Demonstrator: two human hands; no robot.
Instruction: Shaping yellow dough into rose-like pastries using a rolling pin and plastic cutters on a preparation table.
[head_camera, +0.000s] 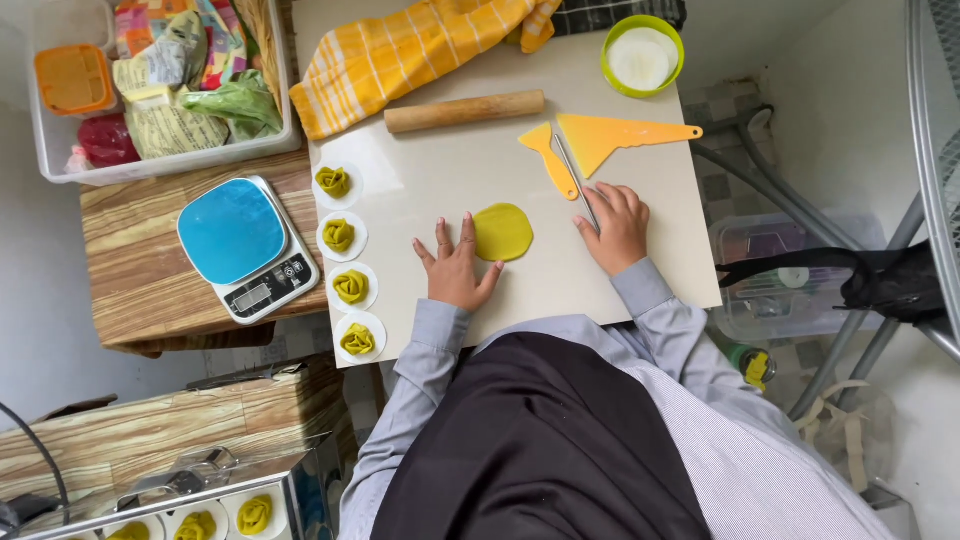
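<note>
A flat round piece of yellow-green dough (503, 232) lies on the pale work board (450, 170). My left hand (458, 265) rests flat beside it, fingers spread, fingertips touching its left edge. My right hand (613, 226) lies to the right of the dough, fingers on a thin metal blade or stick (578, 185). Just above are a small yellow scraper (550, 158) and a larger yellow triangular scraper (610, 137). A wooden rolling pin (464, 111) lies further back.
Several folded green dough pieces on white paper rounds (345, 260) line the board's left edge. A blue-topped kitchen scale (245, 245) sits on a wooden table. A green bowl of white flour (642, 55), a yellow striped cloth (400, 55) and a clear bin of packets (150, 90) stand behind.
</note>
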